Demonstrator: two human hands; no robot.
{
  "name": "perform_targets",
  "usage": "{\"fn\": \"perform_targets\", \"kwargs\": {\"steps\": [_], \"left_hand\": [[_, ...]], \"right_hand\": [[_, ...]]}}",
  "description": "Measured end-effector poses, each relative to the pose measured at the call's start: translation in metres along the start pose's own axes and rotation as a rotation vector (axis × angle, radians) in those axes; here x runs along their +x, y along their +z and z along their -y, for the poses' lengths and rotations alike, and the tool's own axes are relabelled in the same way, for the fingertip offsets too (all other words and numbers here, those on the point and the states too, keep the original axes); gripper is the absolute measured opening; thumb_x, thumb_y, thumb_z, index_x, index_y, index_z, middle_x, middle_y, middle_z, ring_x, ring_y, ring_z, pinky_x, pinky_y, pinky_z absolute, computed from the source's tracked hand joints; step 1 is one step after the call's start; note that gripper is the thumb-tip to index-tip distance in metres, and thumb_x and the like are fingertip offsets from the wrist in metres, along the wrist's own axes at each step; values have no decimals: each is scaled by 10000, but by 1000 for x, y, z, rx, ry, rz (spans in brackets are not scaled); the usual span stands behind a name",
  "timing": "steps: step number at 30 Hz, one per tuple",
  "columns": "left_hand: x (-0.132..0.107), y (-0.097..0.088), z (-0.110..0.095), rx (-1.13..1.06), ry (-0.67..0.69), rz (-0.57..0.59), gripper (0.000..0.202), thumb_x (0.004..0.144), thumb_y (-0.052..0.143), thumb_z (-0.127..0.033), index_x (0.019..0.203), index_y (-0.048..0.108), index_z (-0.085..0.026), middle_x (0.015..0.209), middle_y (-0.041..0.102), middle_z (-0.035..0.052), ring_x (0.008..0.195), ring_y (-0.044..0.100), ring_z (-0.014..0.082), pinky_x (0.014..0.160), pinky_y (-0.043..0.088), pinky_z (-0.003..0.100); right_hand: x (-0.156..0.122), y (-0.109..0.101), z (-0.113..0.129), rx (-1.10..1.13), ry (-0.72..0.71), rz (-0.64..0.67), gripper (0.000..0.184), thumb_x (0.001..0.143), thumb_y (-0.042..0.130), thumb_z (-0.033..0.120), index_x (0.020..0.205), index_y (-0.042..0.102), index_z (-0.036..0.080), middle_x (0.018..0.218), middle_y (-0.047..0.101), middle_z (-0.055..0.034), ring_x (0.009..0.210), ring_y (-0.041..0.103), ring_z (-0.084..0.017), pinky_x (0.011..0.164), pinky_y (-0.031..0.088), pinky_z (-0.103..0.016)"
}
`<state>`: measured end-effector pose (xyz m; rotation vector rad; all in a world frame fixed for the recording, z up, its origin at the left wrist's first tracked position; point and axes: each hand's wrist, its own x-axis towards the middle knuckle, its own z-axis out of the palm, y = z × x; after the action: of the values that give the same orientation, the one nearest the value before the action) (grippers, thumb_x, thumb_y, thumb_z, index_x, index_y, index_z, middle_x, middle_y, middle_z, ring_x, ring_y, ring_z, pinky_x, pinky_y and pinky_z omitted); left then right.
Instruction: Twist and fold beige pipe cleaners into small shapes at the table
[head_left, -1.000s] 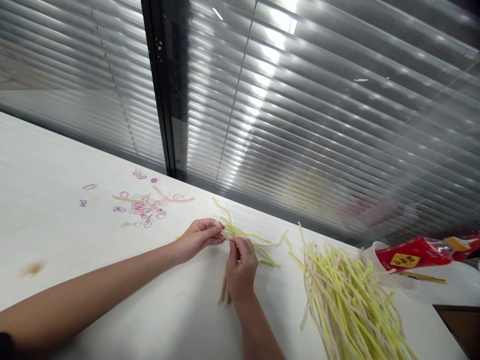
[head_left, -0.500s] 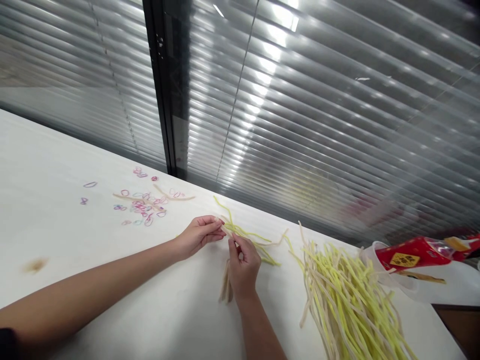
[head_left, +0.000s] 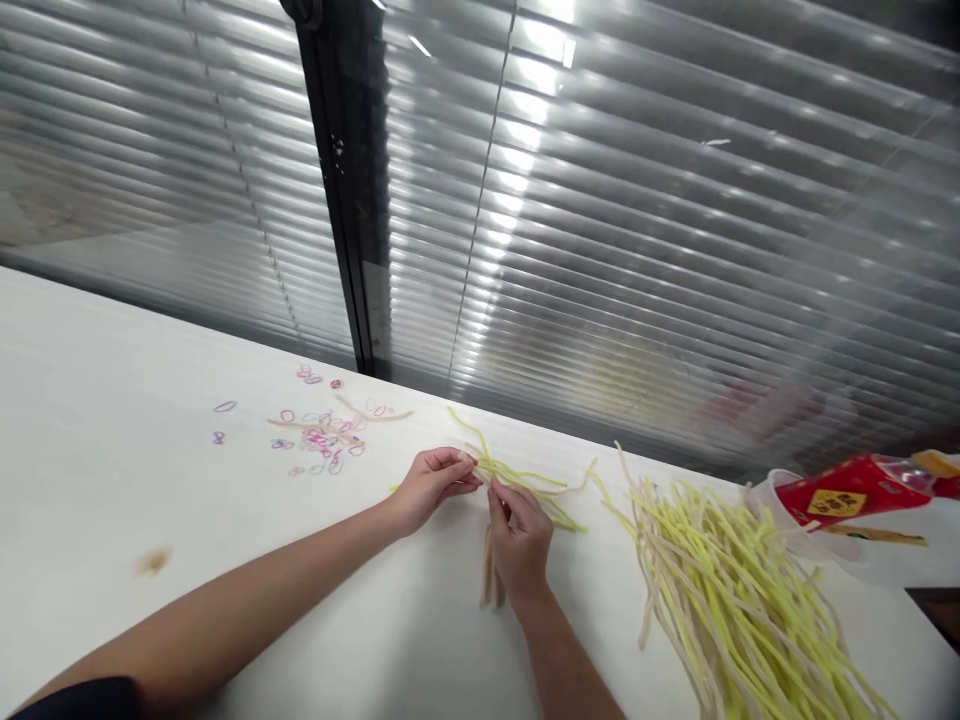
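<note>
My left hand [head_left: 433, 485] and my right hand [head_left: 521, 540] meet over a small bunch of beige strands [head_left: 491, 580] on the white table [head_left: 112, 480]. Both hands pinch the top end of that bunch, fingers closed on it. The bunch runs down under my right hand and shows below it. A few loose yellow and beige strands [head_left: 525, 480] lie just beyond my fingers.
A big pile of yellow and beige strands [head_left: 720, 590] spreads to the right. Several small coloured rubber bands [head_left: 319, 435] are scattered at the back left. A clear bag with a red label [head_left: 847, 500] lies far right. Glass with blinds [head_left: 600, 200] stands behind the table.
The view has shifted, so everything sits a little lower and to the right. My hands stay pinched on the same bunch, with only slight finger movement.
</note>
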<state>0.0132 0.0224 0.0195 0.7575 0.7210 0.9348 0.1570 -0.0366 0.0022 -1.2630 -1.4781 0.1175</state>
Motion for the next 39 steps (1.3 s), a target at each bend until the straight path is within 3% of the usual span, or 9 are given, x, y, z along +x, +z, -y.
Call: {"fn": "perform_targets", "kwargs": {"steps": [4, 18, 23, 25, 27, 30, 32, 35, 39], "left_hand": [[1, -2, 3, -2, 17, 4, 184, 687, 754, -272, 762, 681, -122, 713, 683, 30, 682, 650, 113, 714, 529, 221], [5, -2, 8, -14, 129, 29, 231, 613, 792, -274, 730, 679, -110, 701, 661, 27, 699, 649, 142, 774, 527, 299], [12, -4, 9, 3, 126, 77, 230, 634, 774, -297, 727, 639, -136, 760, 645, 5, 704, 627, 107, 764, 506, 258], [13, -6, 7, -8, 132, 98, 231, 653, 759, -309, 742, 620, -148, 832, 648, 7, 779, 620, 99, 790, 485, 230], [11, -6, 4, -21, 131, 122, 237, 683, 734, -333, 769, 596, -159, 896, 650, 18, 851, 612, 104, 802, 472, 218], [8, -8, -1, -37, 105, 170, 267, 730, 683, -390, 811, 555, -170, 865, 644, 30, 833, 624, 131, 774, 485, 258], [6, -8, -4, -59, 71, 201, 292, 739, 666, -418, 835, 532, -177, 771, 613, 6, 745, 626, 135, 762, 499, 308], [5, -9, -6, -87, 5, 246, 303, 748, 654, -425, 890, 508, -201, 662, 521, -51, 610, 576, 107, 743, 514, 366], [5, -8, -5, -30, -35, 298, 273, 783, 612, -426, 902, 481, -217, 600, 409, -91, 498, 472, 63, 665, 511, 313]], "right_hand": [[-3, 0, -2, -79, -52, 1, 219, 854, 535, 148, 998, 699, 150, 750, 674, -63, 680, 605, -144, 665, 513, -262], [-5, 7, -5, -251, -63, 20, 226, 882, 467, 174, 932, 687, 171, 799, 650, -83, 777, 574, -196, 741, 491, -345], [-1, 1, -2, -115, 92, -42, 202, 855, 523, 248, 1021, 627, 201, 909, 640, -52, 684, 565, -143, 724, 493, -305], [-1, -10, 0, -94, 190, -124, 389, 801, 594, 304, 1168, 542, 182, 1008, 607, -68, 584, 520, -110, 644, 491, -284], [-5, -25, 4, -136, 282, -149, 305, 812, 572, 342, 1066, 588, 174, 941, 615, -53, 534, 479, -97, 579, 462, -261], [-17, -43, 15, -286, 337, 101, 236, 810, 563, 406, 867, 658, 197, 782, 628, -15, 566, 500, -114, 580, 423, -252], [-25, -45, 23, -417, 361, 238, 302, 770, 600, 466, 939, 665, 223, 811, 637, -12, 665, 562, -142, 590, 405, -251], [-35, -37, 33, -564, 359, 305, 284, 769, 607, 450, 968, 657, 254, 879, 637, -14, 744, 592, -151, 573, 377, -235], [-36, -25, 36, -617, 344, 315, 149, 842, 521, 286, 870, 661, 242, 877, 652, -23, 750, 599, -146, 578, 367, -229]]}}
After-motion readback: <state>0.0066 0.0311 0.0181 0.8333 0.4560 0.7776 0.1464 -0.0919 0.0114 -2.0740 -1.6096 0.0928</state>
